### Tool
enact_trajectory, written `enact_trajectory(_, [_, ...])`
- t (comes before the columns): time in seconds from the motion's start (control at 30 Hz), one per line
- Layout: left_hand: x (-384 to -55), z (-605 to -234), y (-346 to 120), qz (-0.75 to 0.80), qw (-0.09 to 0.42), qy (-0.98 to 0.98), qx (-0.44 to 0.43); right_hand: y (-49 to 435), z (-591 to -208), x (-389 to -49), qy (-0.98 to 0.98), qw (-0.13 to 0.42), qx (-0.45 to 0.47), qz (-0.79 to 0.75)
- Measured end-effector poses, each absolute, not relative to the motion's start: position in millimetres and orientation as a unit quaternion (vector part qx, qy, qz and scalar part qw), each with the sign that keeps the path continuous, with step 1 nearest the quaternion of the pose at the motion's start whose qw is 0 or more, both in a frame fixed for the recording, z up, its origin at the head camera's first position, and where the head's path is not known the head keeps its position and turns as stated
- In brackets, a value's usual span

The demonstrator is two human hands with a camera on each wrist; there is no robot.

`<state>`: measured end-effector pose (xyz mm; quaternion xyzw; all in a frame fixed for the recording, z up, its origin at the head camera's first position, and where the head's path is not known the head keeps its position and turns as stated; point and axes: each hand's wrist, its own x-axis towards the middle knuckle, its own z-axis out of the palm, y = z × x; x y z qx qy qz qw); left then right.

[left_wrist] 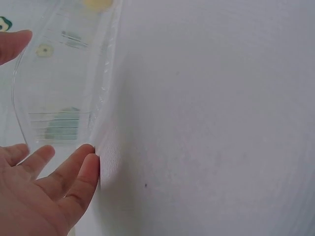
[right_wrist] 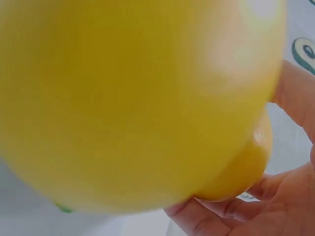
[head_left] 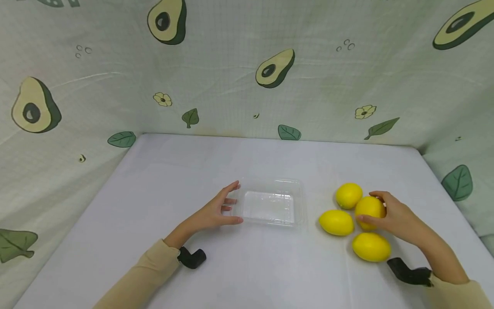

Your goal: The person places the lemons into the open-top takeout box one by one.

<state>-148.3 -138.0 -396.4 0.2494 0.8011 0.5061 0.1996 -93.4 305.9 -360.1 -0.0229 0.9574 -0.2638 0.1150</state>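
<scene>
A clear plastic container [head_left: 270,221] sits on the white table, in the middle of the head view. My left hand [head_left: 220,208] is at its left side, thumb and fingers spread apart with the fingertips right at the rim. The left wrist view shows this hand [left_wrist: 49,191] beside the container's wall [left_wrist: 59,93]. On the right, my right hand [head_left: 399,216] holds a lemon [head_left: 369,208] between thumb and fingers. In the right wrist view another lemon [right_wrist: 123,98] fills the foreground and partly hides the held one [right_wrist: 246,172].
Around the held lemon lie three more: one behind [head_left: 349,195], one to its left [head_left: 336,222] and one in front [head_left: 371,247]. A curtain with avocado prints [head_left: 220,86] hangs behind the table [head_left: 270,270] and along its sides.
</scene>
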Motion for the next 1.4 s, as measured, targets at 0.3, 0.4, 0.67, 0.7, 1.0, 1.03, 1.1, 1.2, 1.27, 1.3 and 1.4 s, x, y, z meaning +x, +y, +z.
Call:
enact_trajectory(0.3, [-149.0, -398.3, -137.9, 0.507, 0.199, 0.801, 0.248, 291.7, -340.9, -91.4, 0.959, 0.074, -0.046, -0.271])
enact_trajectory(0.4, [-148.9, -398.4, -138.0, 0.508, 0.199, 0.801, 0.246, 284.2, -334.0, -90.7, 0.959, 0.059, -0.06, -0.272])
enact_trajectory(0.67, [-149.1, -397.9, -137.8, 0.504, 0.201, 0.805, 0.24, 257.0, -318.4, -90.8, 0.95, 0.056, -0.089, -0.295])
enact_trajectory(0.7, [-149.0, -397.7, -137.7, 0.504, 0.202, 0.805, 0.24, 253.1, -316.9, -91.3, 0.948, 0.059, -0.093, -0.299])
enact_trajectory(1.0, [-148.9, -398.2, -137.8, 0.504, 0.201, 0.804, 0.242, 219.9, -309.6, -97.2, 0.927, 0.079, -0.113, -0.349])
enact_trajectory(1.03, [-148.6, -398.2, -137.9, 0.505, 0.2, 0.804, 0.244, 216.7, -309.6, -98.2, 0.926, 0.079, -0.117, -0.351])
enact_trajectory(1.1, [-148.2, -398.2, -138.0, 0.505, 0.2, 0.803, 0.244, 210.6, -309.8, -100.0, 0.923, 0.081, -0.123, -0.355])
enact_trajectory(1.2, [-147.9, -398.0, -137.9, 0.506, 0.201, 0.803, 0.244, 202.1, -311.6, -103.2, 0.921, 0.082, -0.132, -0.356])
enact_trajectory(1.27, [-147.8, -397.7, -137.6, 0.507, 0.202, 0.802, 0.242, 196.9, -314.2, -105.2, 0.922, 0.084, -0.134, -0.353])
enact_trajectory(1.3, [-148.0, -398.0, -137.5, 0.508, 0.202, 0.802, 0.243, 194.5, -316.0, -106.3, 0.922, 0.084, -0.136, -0.352])
enact_trajectory(1.4, [-148.8, -399.0, -137.8, 0.51, 0.203, 0.8, 0.242, 187.3, -321.6, -110.4, 0.924, 0.084, -0.144, -0.345])
